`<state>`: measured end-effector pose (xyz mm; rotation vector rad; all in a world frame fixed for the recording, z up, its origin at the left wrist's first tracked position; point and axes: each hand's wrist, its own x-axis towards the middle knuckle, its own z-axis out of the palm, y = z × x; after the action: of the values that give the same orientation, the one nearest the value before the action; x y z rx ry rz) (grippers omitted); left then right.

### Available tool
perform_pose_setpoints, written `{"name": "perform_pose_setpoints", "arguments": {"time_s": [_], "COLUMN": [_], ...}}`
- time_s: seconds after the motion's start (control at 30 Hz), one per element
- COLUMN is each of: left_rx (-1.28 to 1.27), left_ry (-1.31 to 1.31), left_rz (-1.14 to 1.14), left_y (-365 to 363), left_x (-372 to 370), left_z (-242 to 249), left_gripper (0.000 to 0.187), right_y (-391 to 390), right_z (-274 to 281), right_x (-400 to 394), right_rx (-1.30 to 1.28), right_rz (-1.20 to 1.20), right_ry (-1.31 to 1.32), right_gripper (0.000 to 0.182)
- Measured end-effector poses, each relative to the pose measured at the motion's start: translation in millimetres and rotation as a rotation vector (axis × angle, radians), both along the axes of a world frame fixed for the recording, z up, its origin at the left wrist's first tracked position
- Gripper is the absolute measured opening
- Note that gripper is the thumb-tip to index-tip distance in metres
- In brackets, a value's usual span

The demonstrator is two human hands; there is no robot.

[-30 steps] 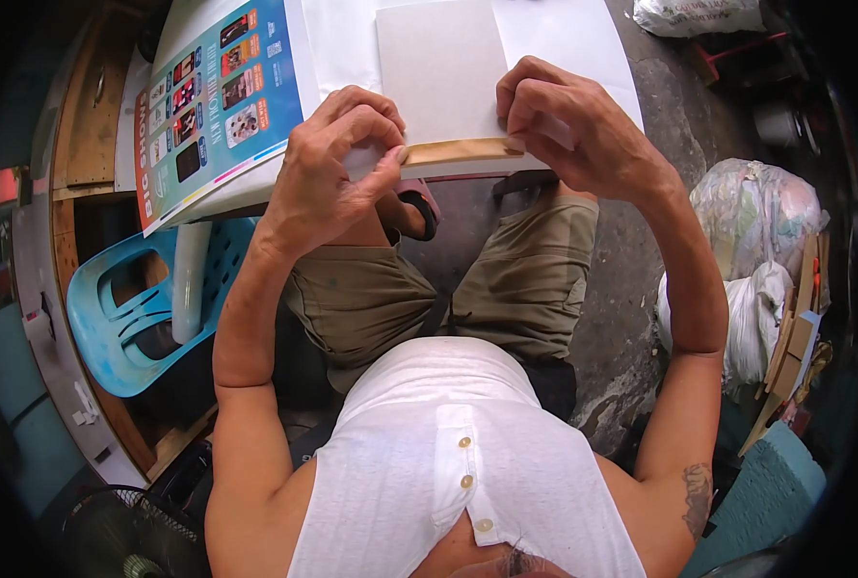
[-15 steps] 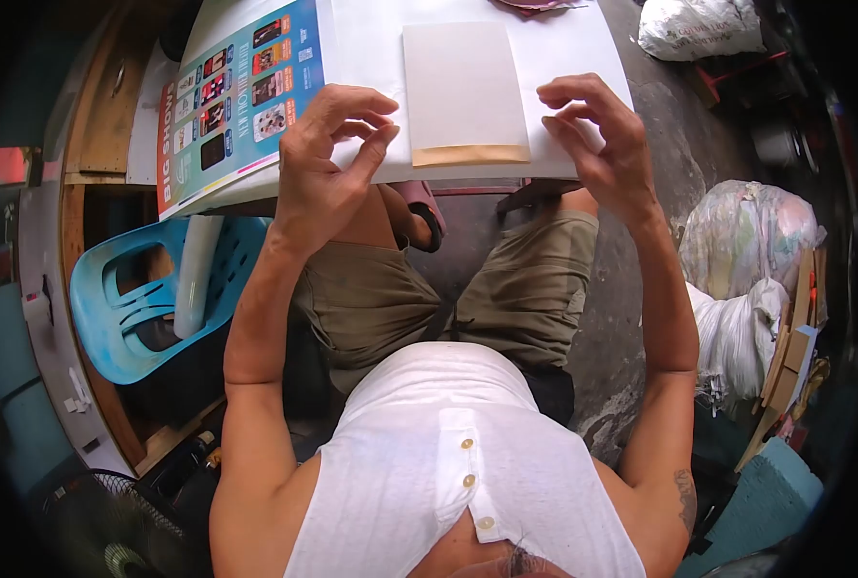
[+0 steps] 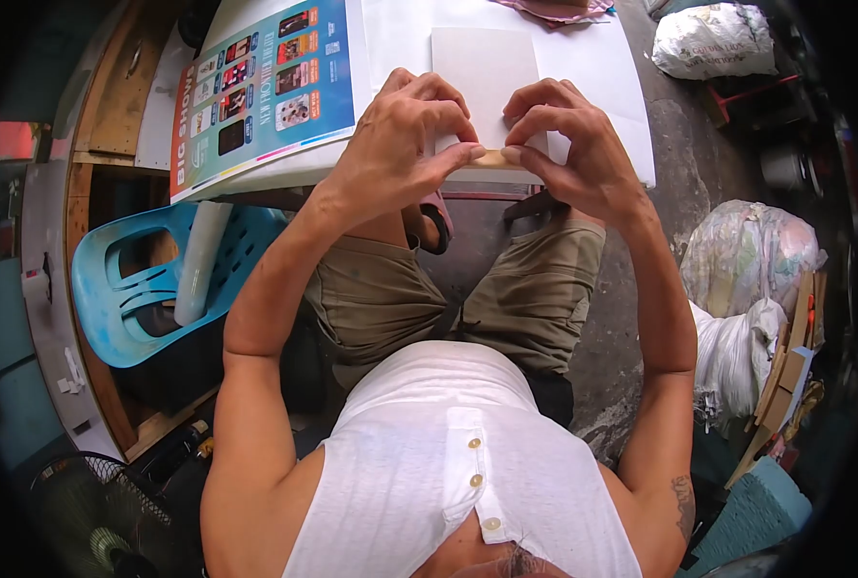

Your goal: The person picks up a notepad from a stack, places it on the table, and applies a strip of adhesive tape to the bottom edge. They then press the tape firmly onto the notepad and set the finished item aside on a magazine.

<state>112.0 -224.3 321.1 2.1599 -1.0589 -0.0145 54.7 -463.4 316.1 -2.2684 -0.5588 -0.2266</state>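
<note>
- Left hand (image 3: 409, 140): fingers curled, thumb tip on the strip (image 3: 491, 158); cannot tell if it grips
- Right hand (image 3: 583, 140): likewise curled, thumb at the strip too, grip equally unclear
- Card (image 3: 487, 67): flat on the table (image 3: 395, 48) between the hands, strip along its near edge
- Clear bag (image 3: 747, 252): bulging with pale, mixed-colour stuff, too blurred to name
- Sack (image 3: 713, 46): contents hidden
- Chair (image 3: 111, 299): a roll (image 3: 202, 265) leaning in it

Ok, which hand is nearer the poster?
Left. The left hand is just right of the poster, by its lower right corner; the right hand is farther right, at the lower right of the card.
</note>
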Motion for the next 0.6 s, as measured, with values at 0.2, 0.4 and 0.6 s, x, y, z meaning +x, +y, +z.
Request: {"name": "perform_pose_setpoints", "arguments": {"time_s": [0.2,0.4,0.6], "left_rx": [0.036,0.026,0.015], "left_ry": [0.03,-0.013,-0.062], "left_rz": [-0.001,-0.021,-0.015], "left_y": [-3.2,-3.1,-3.7], "left_x": [2.9,1.8,-3.2], "left_z": [-2.9,-3.4,-7.7], "left_gripper": [0.015,0.015,0.014], "right_y": [1.6,5.2,8.3], "right_z": [3.3,1.1,-5.0], "right_x": [4.7,1.6,-3.6], "right_rx": [-0.049,-0.133,-0.147], "right_rz": [0.01,-0.025,-0.058], "right_ry": [0.024,0.017,-0.059], "right_gripper": [0.008,0.006,0.01]}}
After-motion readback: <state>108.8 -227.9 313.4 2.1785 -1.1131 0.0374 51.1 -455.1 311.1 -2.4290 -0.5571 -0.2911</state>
